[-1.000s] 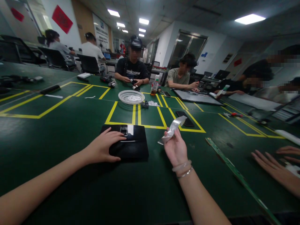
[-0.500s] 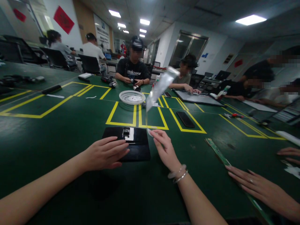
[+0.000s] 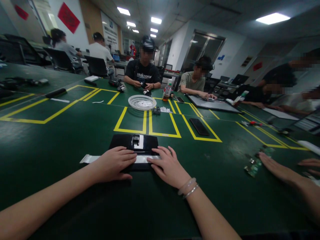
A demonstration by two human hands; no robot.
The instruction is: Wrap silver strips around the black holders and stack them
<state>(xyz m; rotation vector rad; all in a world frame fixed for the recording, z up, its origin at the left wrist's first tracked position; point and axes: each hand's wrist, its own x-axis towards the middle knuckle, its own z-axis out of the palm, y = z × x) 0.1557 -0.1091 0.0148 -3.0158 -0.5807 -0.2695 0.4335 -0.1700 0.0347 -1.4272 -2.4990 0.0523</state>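
A flat black panel (image 3: 133, 142) lies on the green table (image 3: 75, 140) just in front of me. A long silvery strip (image 3: 87, 158) is laid across its near edge and sticks out to the left. My left hand (image 3: 113, 164) rests flat on the strip and panel, fingers stretched out. My right hand (image 3: 168, 165) presses down on the strip's right part, fingers spread flat. A small dark part on a white patch (image 3: 136, 140) sits at the panel's far edge.
Yellow tape boxes mark the table. A white round grille (image 3: 142, 102), a bottle (image 3: 166, 92) and a black phone (image 3: 199, 126) lie farther off. At the right, another person's hand (image 3: 276, 166) touches a green circuit board (image 3: 255, 166). Several people sit across the table.
My right hand held the strip up in the air, then brought it down flat across the panel. My left hand stayed on the panel. The neighbour's long green strip is gone from view.
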